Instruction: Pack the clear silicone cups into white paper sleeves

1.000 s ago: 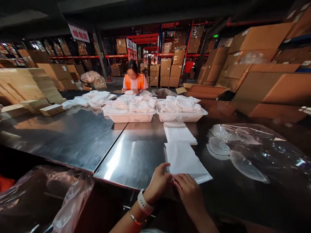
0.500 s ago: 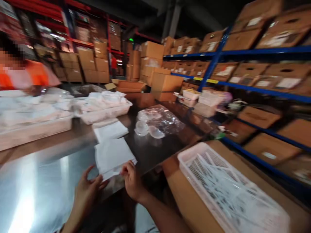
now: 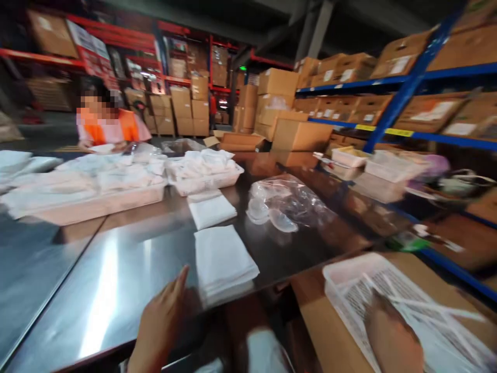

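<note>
Left hand (image 3: 161, 321) beside white stack (image 3: 223, 261), right hand (image 3: 392, 339) in basket (image 3: 341, 272)

We see the right hand (image 3: 392, 339) only as a smeared brown shape at the lower right, over the white basket (image 3: 349, 272), so whether it grips anything we cannot tell. The left hand (image 3: 161, 324) is cut off at the wrist by the bottom edge, its fingers blurred. The basket's contents (clear wrapping over dark print) stay unreadable, and its far end runs past the frame's corner. At the upper left a person's face (image 3: 99, 101) is pixelated, and the box labels on the shelves at upper right are too soft to read
</note>
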The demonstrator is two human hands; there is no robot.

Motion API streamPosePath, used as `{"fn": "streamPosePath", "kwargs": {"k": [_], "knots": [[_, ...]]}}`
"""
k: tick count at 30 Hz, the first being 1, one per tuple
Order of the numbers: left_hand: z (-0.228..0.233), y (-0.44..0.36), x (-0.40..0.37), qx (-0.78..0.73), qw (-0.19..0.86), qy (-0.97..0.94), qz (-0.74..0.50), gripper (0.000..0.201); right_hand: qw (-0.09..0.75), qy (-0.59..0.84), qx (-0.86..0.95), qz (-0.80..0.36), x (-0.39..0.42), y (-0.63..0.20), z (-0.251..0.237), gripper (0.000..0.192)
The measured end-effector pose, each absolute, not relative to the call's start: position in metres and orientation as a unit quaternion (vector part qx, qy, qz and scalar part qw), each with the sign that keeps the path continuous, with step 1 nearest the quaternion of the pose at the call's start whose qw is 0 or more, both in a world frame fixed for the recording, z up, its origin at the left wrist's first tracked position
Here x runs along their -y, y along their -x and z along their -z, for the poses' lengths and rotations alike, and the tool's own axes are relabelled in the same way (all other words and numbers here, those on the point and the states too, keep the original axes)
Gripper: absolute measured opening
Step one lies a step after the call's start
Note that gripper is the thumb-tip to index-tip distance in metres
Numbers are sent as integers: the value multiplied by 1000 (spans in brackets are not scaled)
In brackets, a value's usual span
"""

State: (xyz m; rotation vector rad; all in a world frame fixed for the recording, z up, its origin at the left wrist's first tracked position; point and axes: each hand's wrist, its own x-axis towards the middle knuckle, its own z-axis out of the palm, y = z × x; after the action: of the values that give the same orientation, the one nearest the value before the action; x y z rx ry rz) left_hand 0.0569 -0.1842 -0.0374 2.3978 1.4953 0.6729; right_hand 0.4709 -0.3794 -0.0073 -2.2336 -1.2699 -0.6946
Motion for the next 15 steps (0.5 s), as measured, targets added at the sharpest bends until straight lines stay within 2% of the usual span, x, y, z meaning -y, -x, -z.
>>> {"fn": "streamPosePath", "kwargs": {"k": [2,4,8,11,15], "knots": [[22,-61,169,-415,-13,-882,-222,58,260,703,606,266,328,-457,29,44],[13,-70,149,-285,-63,-939,-182,65,233,565,758,227,269,-437,42,42],[19,-87,117,-102,-26,-985,-133,50,229,354,885,199,179,-404,36,46],[33,-90,113,-79,16,-984,-158,42,204,255,933,151,156,-396,21,42],[42,-85,128,-86,107,-975,-174,41,186,171,965,64,166,-391,15,35]]}}
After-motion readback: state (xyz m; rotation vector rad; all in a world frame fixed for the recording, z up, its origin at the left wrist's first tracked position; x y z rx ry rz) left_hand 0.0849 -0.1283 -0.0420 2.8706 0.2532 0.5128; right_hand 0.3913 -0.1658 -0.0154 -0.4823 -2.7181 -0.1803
